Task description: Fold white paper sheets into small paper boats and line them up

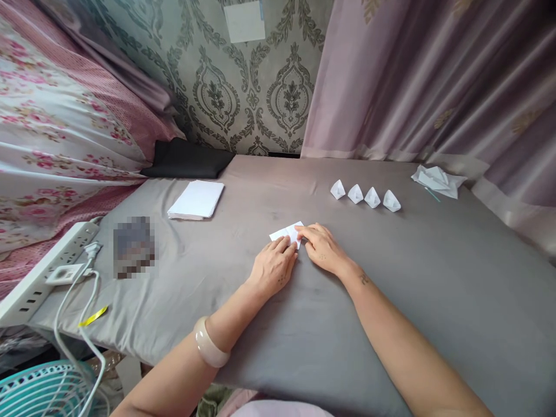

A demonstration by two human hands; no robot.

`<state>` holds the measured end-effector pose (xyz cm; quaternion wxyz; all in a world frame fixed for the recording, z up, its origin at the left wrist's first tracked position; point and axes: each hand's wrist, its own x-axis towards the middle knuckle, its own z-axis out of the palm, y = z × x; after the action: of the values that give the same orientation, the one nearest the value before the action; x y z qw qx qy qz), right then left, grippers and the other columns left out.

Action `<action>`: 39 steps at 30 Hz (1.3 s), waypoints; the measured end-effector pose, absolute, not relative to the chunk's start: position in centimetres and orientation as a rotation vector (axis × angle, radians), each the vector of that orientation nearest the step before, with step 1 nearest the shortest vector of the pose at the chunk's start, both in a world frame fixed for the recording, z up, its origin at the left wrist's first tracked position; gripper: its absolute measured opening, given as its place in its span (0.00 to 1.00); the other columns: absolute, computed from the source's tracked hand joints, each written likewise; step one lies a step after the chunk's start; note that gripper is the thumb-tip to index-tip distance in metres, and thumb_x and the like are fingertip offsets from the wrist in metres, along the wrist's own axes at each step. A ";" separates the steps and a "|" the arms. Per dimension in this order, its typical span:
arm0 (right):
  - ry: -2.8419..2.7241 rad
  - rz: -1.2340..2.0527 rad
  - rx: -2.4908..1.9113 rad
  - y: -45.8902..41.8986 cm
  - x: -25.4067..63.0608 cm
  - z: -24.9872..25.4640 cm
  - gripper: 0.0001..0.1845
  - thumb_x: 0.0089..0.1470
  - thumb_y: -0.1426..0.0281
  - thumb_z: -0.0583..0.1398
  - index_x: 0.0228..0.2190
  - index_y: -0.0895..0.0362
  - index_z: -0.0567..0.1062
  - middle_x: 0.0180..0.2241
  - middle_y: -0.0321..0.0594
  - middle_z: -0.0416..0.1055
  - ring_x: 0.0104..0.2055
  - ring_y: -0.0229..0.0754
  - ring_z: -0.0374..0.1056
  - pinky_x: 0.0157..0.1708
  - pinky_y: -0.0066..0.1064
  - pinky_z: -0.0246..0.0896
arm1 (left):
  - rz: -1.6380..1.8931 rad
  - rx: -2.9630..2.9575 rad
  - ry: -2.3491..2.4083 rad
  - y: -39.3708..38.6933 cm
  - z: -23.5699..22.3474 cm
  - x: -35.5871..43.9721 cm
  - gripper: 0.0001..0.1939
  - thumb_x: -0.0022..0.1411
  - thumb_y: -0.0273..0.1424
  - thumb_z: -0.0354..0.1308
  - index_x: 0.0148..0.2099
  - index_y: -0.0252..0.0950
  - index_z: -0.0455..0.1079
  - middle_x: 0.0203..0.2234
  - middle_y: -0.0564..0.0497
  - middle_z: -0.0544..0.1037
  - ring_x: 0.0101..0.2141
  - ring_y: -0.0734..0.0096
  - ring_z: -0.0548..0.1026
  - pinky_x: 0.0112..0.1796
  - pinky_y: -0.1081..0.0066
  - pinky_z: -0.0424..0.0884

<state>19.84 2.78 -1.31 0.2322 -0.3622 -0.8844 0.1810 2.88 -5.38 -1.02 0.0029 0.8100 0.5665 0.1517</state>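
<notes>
A small folded white paper (286, 233) lies on the grey sheet (391, 301) in the middle. My left hand (273, 267) rests on its near edge with fingers pressed flat on it. My right hand (324, 249) presses its fingertips on the paper's right side. Both hands hold the paper down against the surface. A pale bangle (208, 343) sits on my left wrist.
Several folded white paper shapes (365, 197) stand in a row beyond my right hand. A stack of white sheets (196, 200) lies at the left, crumpled paper (438, 180) at the far right. A power strip (43, 266) with cable and a fan (39, 391) are at the left edge.
</notes>
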 end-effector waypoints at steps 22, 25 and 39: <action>-2.388 0.696 -1.613 5.3 18.3 1.1 0.04 0.52 0.69 0.57 0.29 0.55 0.73 0.32 0.38 0.74 0.32 0.38 0.68 0.30 0.26 0.56 | 0.678 2.577 1.589 -5.1 -1.0 1.7 0.14 0.70 0.31 0.40 0.46 0.37 0.67 0.46 0.45 0.74 0.53 0.61 0.68 0.55 0.59 0.65; -2.382 0.687 -1.581 4.0 19.0 1.0 0.05 0.52 0.68 0.58 0.27 0.54 0.72 0.32 0.38 0.73 0.32 0.38 0.67 0.30 0.27 0.56 | 0.642 2.571 1.580 -4.9 -1.0 1.4 0.16 0.70 0.31 0.40 0.45 0.37 0.69 0.44 0.46 0.75 0.52 0.61 0.69 0.52 0.60 0.67; -2.174 0.552 -1.453 2.7 19.9 -1.9 0.12 0.54 0.67 0.60 0.42 0.54 0.72 0.41 0.41 0.68 0.46 0.44 0.63 0.47 0.36 0.59 | 0.506 2.192 1.702 0.2 -0.1 -0.1 0.17 0.58 0.36 0.61 0.50 0.39 0.69 0.47 0.45 0.71 0.47 0.58 0.68 0.47 0.60 0.65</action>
<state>19.93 2.66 -1.89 0.2323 -0.5287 -0.7913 0.2010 -0.15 0.21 -0.09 0.1595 0.7671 0.5956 0.1772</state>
